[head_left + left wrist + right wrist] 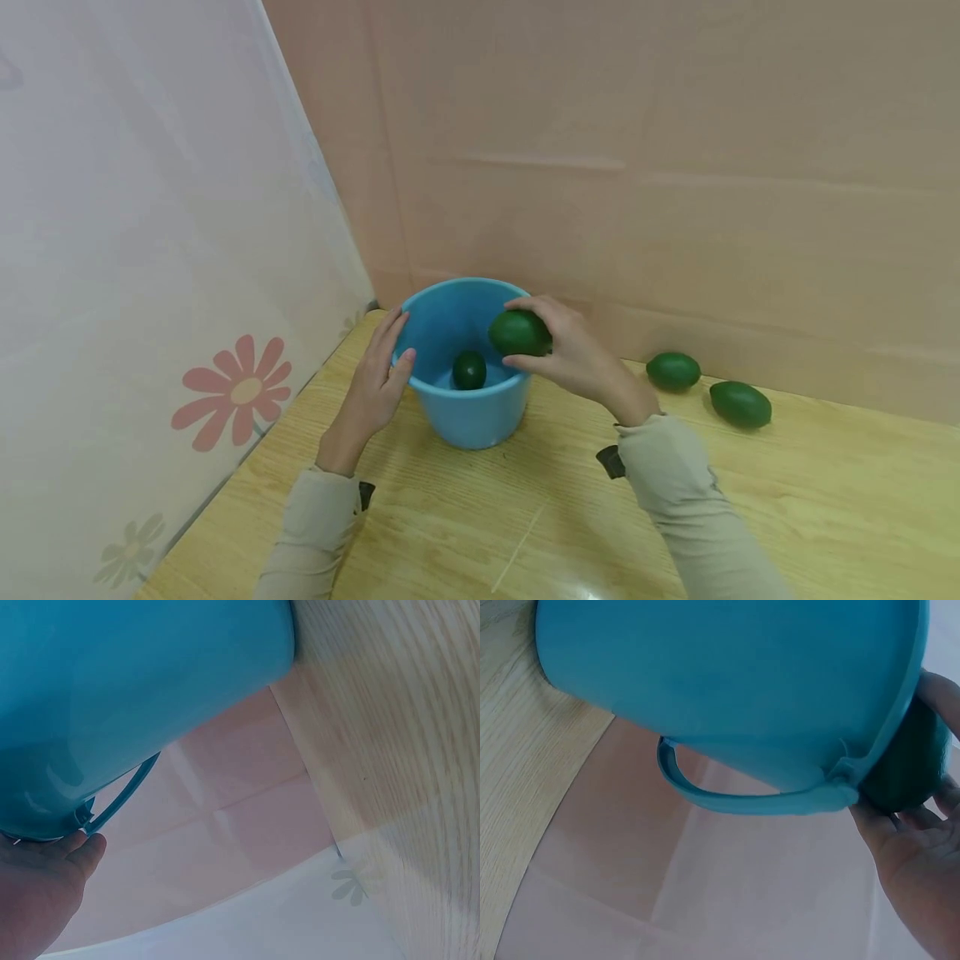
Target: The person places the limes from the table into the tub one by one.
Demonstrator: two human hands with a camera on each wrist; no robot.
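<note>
A light blue bucket (472,417) stands upright on the wooden table. My right hand (573,354) holds a green lemon (517,333) between thumb and fingers, over the bucket's right rim. In the right wrist view, this lemon (907,765) shows beside the rim, by the handle (750,802). My left hand (375,379) rests on the bucket's left rim with its fingers fairly straight and the thumb apart from them. From the left wrist, its fingertips (90,851) appear at the rim near the handle's hinge. Another green lemon (469,370) lies inside the bucket.
Two more green lemons, one (673,371) nearer the bucket and one (741,405) further right, lie on the table (600,533) near the back wall. A peach-coloured covering (675,208) rises behind the table. On the left hangs a white sheet (150,233) with printed flowers.
</note>
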